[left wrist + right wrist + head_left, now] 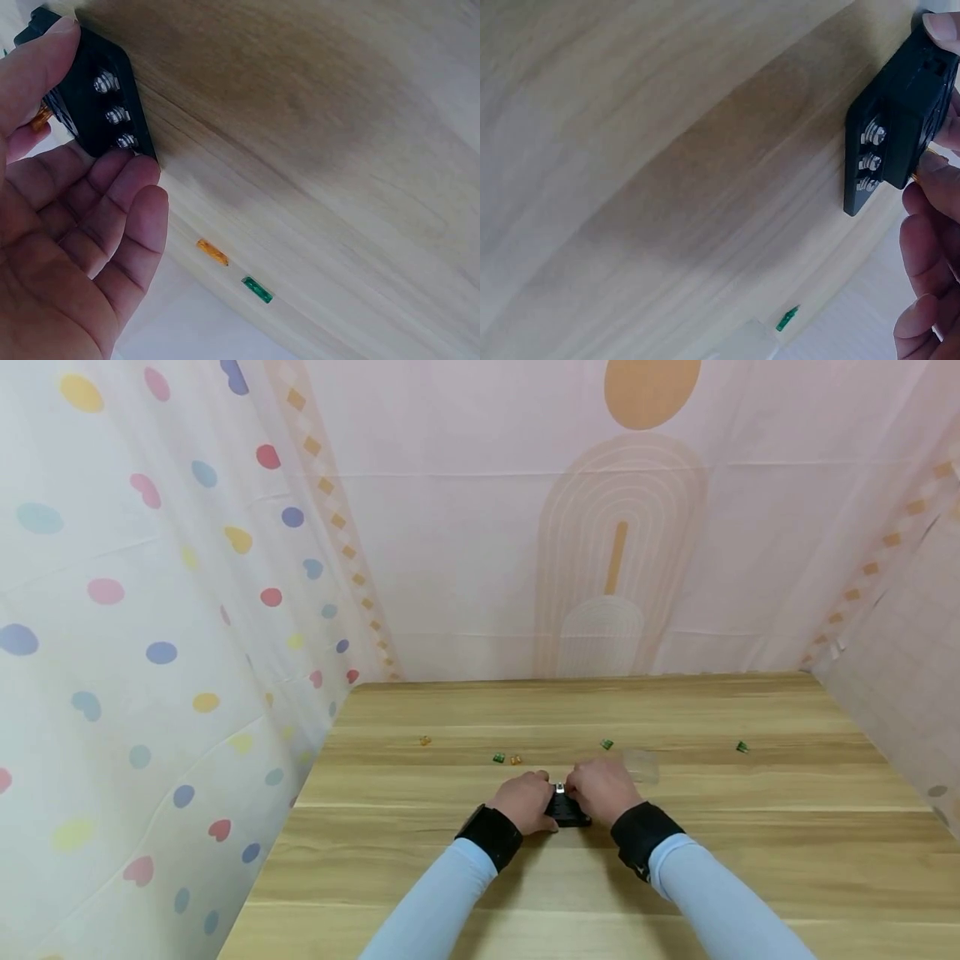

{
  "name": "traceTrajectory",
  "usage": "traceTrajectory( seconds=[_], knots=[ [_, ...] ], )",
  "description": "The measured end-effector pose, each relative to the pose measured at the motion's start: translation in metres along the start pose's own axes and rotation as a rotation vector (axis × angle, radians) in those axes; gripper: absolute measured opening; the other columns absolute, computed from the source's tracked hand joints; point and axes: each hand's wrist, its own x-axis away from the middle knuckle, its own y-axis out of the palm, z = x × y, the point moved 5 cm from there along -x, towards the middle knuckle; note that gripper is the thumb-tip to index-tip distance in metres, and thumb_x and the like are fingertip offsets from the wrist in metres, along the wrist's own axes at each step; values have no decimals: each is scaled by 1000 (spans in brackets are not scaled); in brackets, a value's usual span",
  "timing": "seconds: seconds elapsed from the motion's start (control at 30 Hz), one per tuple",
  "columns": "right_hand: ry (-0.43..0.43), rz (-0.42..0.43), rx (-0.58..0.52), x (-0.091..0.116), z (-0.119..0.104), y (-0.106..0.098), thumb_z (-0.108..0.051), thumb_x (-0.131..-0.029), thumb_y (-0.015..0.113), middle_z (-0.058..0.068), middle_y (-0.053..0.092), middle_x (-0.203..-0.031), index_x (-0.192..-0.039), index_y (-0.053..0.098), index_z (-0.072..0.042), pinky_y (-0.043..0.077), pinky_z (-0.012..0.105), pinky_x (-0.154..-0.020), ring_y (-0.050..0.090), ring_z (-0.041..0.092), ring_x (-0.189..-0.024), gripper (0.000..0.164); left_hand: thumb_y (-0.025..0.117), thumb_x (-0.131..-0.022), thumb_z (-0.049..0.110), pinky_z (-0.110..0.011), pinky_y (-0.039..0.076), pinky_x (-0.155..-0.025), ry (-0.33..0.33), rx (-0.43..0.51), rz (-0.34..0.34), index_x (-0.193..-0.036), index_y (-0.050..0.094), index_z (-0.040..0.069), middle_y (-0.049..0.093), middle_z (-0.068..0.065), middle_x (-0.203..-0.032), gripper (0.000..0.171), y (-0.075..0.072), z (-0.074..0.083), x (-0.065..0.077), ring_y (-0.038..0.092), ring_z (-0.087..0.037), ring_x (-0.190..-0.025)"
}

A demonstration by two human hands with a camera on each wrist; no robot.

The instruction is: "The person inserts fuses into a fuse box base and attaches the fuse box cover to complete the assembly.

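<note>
A black fuse block [567, 810] with several silver screw terminals along its edge sits between both hands near the middle of the table. My left hand [522, 802] grips it from the left, its thumb across the top in the left wrist view. My right hand [604, 789] pinches a small orange blade fuse [41, 117] at the block's upper face; only a sliver of it shows in the right wrist view, and whether it is seated cannot be told. Beyond the hands lie a green fuse [498, 758] and an orange fuse [516, 760] close together.
Another orange fuse [425, 740] lies at the left. Green fuses lie behind the right hand [607, 744] and farther right [742, 747]. A clear plastic cover [641, 766] rests beside the right hand. Patterned curtains [465, 568] border the wooden table [750, 860].
</note>
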Motion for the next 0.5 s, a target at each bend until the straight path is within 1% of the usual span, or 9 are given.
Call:
traceTrajectory(
  seconds=[0.1,0.27,0.5],
  knots=[
    [-15,-13,19,0,0,2,-11,-81,80,-8,61,-68,-71,71,-18,45,29,-54,51,9,-59,15,85,-77,43,-23,49,-68,5,1,6,-99,74,11,59,1,-91,41,1,0,-1,56,-12,-78],
    [-5,-32,16,0,0,0,-12,-83,79,-7,63,-70,-74,74,-18,47,29,-54,53,9,-61,11,86,-76,42,-23,49,-68,8,7,15,-98,74,11,59,2,-90,40,2,1,-1,55,-11,-76],
    [-7,-32,16,-3,-4,-3,-7,-81,78,-5,61,-69,-70,72,-16,46,30,-54,51,11,-59,15,87,-75,41,-22,48,-67,12,19,8,-96,75,10,58,2,-89,39,0,-1,-2,55,-11,-75]
  ],
)
